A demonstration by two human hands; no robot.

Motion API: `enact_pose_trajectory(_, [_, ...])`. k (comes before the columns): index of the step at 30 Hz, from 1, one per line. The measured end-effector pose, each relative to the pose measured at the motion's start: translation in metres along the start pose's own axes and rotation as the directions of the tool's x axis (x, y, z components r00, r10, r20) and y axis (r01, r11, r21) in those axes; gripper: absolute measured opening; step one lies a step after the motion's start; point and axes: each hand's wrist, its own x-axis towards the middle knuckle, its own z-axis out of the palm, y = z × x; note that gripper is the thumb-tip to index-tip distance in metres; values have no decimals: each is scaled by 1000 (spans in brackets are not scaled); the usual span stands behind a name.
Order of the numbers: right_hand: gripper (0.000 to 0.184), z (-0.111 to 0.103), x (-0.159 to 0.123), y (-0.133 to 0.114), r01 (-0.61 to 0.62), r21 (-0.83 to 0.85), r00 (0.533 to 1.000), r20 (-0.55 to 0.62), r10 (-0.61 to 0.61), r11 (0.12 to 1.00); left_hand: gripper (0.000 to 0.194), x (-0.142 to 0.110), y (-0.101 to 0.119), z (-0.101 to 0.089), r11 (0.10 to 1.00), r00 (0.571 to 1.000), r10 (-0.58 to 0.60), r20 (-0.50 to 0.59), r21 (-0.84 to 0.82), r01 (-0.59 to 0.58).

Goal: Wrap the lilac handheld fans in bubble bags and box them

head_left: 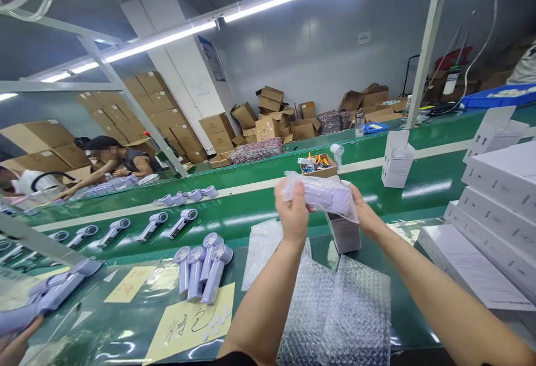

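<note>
My left hand (292,212) and my right hand (365,214) hold up a lilac handheld fan wrapped in a bubble-wrap bag (321,194), one hand at each end, above the green bench. Just behind and below the bag stands an upright white carton (345,233). Flat bubble-wrap bags (335,307) lie under my forearms. Three bare lilac fans (204,268) lie side by side to the left, partly on a yellow handwritten sheet (192,321).
Stacked flat white cartons (494,226) fill the right side. Several fans (151,226) lie along the green conveyor (251,209). A small cardboard box of tools (318,166) and an upright white carton (397,159) stand further back. A person (113,159) works at far left; another's hand holds fans (46,296) at bottom left.
</note>
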Motion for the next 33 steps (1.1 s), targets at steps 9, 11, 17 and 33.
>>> enact_pose_trajectory(9, [61,-39,-19,-2,-35,-130,917,389,83,991,22,25,5,23,593,866,362,345,632,-499])
enact_pose_trajectory(11, [84,-37,-20,1,-18,-204,943,322,84,979,19,26,4,30,559,876,312,368,674,-483])
enact_pose_trajectory(17, [84,-19,-19,2,133,-212,973,215,-87,968,14,28,-2,37,570,924,136,356,735,-367])
enact_pose_trajectory(33, [80,-18,-33,20,117,-276,990,106,-91,954,47,-18,-22,31,143,583,-310,751,643,-752])
